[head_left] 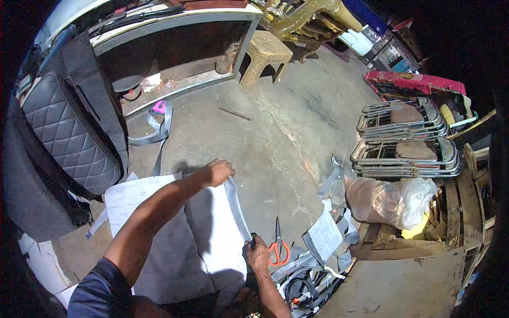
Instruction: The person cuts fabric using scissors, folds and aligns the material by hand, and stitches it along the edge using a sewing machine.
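My left hand (219, 172) is closed on the upper end of a long grey strip (236, 206), over the far edge of pale sheet material (146, 191) on the floor. Lower right, my right hand (258, 254) is closed at the strip's near end, round a small dark object too unclear to name. Just right of that hand lie orange-handled scissors (278, 253), blades pointing away. A loose grey strap (146, 140) with a pink tool (160, 107) lies beyond the sheet.
A quilted black seat (69, 135) stands left, a workbench (175, 16) and wicker-pattern stool (265, 50) beyond. Stacked folding chairs (403, 159), a plastic-wrapped bundle (387, 204) and wooden pallets (458, 212) are right. Fabric offcuts (323, 236) and black cords (302, 286) lie near the scissors.
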Available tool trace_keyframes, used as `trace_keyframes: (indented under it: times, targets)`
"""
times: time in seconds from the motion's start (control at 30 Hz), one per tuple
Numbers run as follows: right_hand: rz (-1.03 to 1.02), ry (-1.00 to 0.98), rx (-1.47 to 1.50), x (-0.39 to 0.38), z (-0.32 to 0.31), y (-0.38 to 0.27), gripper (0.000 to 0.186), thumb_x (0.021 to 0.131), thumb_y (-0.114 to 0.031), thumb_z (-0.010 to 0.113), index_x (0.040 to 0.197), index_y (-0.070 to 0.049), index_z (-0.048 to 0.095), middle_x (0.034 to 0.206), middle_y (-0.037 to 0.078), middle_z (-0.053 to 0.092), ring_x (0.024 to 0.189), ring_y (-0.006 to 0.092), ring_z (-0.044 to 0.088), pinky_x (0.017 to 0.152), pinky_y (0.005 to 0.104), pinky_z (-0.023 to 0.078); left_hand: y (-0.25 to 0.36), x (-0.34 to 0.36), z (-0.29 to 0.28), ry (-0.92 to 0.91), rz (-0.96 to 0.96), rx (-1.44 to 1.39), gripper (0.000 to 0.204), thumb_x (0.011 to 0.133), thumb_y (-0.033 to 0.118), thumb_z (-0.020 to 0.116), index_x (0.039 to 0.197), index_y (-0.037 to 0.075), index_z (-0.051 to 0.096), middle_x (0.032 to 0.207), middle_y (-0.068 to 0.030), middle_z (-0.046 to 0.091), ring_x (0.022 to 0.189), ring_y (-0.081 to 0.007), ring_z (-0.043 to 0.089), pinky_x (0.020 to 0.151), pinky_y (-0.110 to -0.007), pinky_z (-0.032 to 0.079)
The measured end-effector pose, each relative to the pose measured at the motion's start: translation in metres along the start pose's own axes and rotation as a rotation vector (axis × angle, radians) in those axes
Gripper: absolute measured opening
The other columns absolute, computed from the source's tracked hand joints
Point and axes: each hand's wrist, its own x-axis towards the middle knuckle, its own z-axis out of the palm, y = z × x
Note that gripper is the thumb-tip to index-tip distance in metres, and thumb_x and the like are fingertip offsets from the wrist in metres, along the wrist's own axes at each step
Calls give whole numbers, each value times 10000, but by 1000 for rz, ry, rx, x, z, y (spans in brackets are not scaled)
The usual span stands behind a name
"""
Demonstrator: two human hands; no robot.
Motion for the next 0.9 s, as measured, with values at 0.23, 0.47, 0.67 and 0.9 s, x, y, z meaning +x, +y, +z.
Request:
trace_keyframes:
  times: [0.23, 0.47, 0.67, 0.9]
  targets:
    - [24, -6, 12, 0, 2, 0, 401, 873, -204, 675, 1231, -29, 638, 946, 219, 710, 857, 379, 706, 783, 459, 556, -14, 0, 18, 32, 32, 27, 321, 793, 187, 747, 1094, 120, 661, 1072, -114, 620, 1131, -327, 591, 907, -489, 474]
    - [-47, 80, 38, -5, 6, 3, 376, 877, -177, 686, 1219, -26, 641, 987, 237, 696, 846, 384, 702, 772, 456, 560, -7, -2, 7, 18, -16, -67, 306, 787, 75, 705, 1091, 108, 684, 1061, -129, 637, 1133, -331, 594, 940, -466, 484]
    - [-118, 43, 59, -10, 1, -1, 516, 851, -251, 738, 1291, -16, 607, 1049, 214, 656, 924, 356, 654, 829, 449, 534, -13, -8, -1, -11, -42, -174, 468, 761, -43, 618, 1204, 104, 650, 1136, -148, 631, 1199, -342, 567, 1016, -442, 468]
    - [-179, 84, -38, -11, 1, -7, 585, 829, -275, 736, 1325, -16, 568, 1022, 200, 592, 958, 380, 593, 877, 479, 496, -23, -12, 37, 346, -121, -291, 506, 769, -7, 659, 1270, 10, 587, 1206, -204, 604, 1186, -388, 566, 1034, -455, 460]
